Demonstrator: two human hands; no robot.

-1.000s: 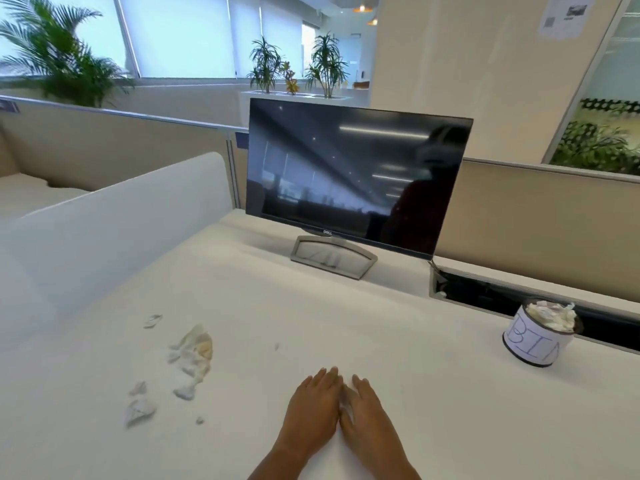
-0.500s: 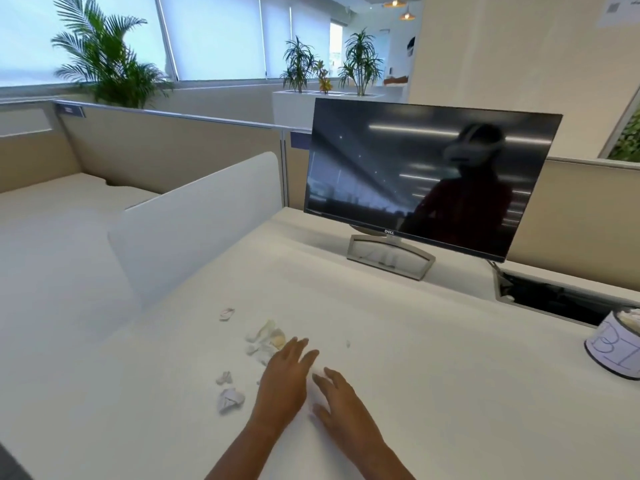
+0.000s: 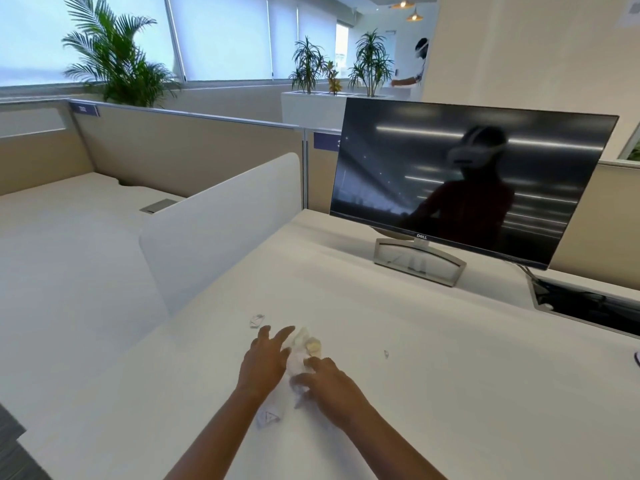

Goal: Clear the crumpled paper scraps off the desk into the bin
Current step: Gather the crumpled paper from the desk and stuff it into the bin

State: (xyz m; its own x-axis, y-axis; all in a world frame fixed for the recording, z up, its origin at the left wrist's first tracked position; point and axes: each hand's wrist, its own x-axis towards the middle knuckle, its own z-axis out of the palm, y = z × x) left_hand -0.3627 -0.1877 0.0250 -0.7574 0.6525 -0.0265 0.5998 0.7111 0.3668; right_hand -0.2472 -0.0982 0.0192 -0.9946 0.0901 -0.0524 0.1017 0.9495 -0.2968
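Observation:
Several crumpled white paper scraps lie on the white desk [image 3: 450, 375]. The main clump [image 3: 304, 344], with a yellowish bit, sits between my two hands. My left hand [image 3: 265, 358] lies flat, fingers spread, on the clump's left side. My right hand [image 3: 329, 379] rests palm down on its right side, fingertips touching the paper. Another scrap [image 3: 269, 416] lies between my forearms. One small scrap [image 3: 257, 319] lies beyond my left fingers, and a tiny bit [image 3: 386, 354] lies to the right. Only a sliver of the bin [image 3: 637, 358] shows at the right edge.
A dark monitor [image 3: 467, 181] on a silver stand [image 3: 419, 261] stands at the back of the desk. A white divider panel [image 3: 221, 223] runs along the left side. An open cable slot [image 3: 588, 303] is at the back right. Potted plants and another person stand beyond.
The view has swung left, so the bin has slid almost out at the right. Both hands have moved forward and left onto the paper clump, one on each side of it.

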